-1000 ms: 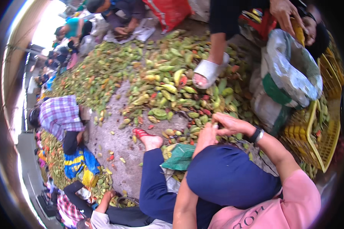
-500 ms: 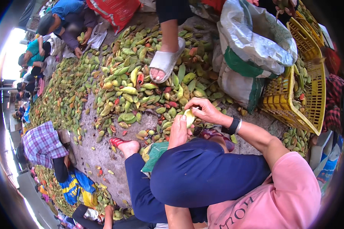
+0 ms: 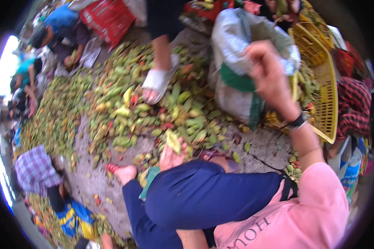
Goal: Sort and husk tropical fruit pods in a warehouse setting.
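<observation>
My left hand is above my bent knee, with a pale green seed pod at its fingers. The pod's light face is turned up. My right hand, a dark band on its wrist, is raised in front of the white and green sack. Its fingers look bent but are smeared by motion, so whatever they may hold is hidden. The sack's mouth gapes upward. A pile of green and yellowish pods, with some red ones, spreads over the floor beyond my hands.
A yellow plastic crate holding pods stands to the right of the sack. Another person's foot in a white slipper is among the pods. A red sack lies at the far left. Several people sit along the left.
My right hand has left the pod and swung up and right to the sack. My left hand has shifted left and lower with the pod. The whole view has shifted slightly.
</observation>
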Tool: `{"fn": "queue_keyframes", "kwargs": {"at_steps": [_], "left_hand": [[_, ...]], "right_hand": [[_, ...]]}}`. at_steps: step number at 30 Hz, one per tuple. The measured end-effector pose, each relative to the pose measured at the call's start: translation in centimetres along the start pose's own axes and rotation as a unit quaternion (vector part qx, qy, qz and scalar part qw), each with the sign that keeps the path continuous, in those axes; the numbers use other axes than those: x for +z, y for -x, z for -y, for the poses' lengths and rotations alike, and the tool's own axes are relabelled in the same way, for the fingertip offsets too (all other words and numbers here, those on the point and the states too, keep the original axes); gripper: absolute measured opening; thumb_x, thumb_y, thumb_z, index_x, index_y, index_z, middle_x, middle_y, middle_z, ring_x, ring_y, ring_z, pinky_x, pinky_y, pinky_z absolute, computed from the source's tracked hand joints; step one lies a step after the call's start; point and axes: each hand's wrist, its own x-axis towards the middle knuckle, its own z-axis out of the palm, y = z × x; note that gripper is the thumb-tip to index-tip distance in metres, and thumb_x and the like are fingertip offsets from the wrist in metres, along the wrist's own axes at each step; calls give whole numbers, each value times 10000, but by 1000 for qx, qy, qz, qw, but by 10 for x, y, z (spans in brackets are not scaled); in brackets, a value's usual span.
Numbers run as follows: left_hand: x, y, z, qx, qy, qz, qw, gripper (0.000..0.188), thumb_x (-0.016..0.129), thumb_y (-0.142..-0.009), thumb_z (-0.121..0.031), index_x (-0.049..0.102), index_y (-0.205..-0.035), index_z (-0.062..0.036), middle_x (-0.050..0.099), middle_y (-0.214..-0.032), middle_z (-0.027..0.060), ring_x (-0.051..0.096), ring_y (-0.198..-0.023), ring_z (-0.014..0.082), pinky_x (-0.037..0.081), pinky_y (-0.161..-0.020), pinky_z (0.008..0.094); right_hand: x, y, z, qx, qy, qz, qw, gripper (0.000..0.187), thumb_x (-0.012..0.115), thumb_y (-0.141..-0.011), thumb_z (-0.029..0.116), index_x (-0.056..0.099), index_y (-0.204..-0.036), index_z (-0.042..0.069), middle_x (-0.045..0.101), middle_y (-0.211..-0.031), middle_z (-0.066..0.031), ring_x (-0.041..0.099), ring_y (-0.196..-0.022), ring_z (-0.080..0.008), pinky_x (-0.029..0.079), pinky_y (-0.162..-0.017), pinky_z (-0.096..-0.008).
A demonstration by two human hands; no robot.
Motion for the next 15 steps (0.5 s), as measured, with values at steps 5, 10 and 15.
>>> {"fn": "queue_keyframes", "kwargs": {"at_steps": [5,10,15], "left_hand": [[40,-28,10,16,-37,-15,999,507,576,-952,-148,374,-1406,-45,524,-1328,154,562,-1174,297,484,-984,425],[63,-26,13,-14,-112,-50,992,459,598,-949,-126,400,-1349,-23,565,-1249,130,626,-1077,272,531,-920,391],[71,-33,47,-193,-68,62,977,348,594,-962,-167,440,-1254,-55,580,-1185,112,616,-1086,242,529,-898,387]], "right_hand": [[-42,-32,-72,-143,460,29,876,277,675,-804,55,611,-1072,77,567,-1188,-129,540,-1090,-366,452,-884,-406],[51,47,21,26,-6,183,983,455,731,-804,217,548,-1182,43,571,-1068,-163,575,-952,-334,486,-829,-402],[91,127,17,182,-202,314,910,374,669,-886,204,545,-1187,19,601,-915,-122,627,-831,-240,513,-735,-355]]}}
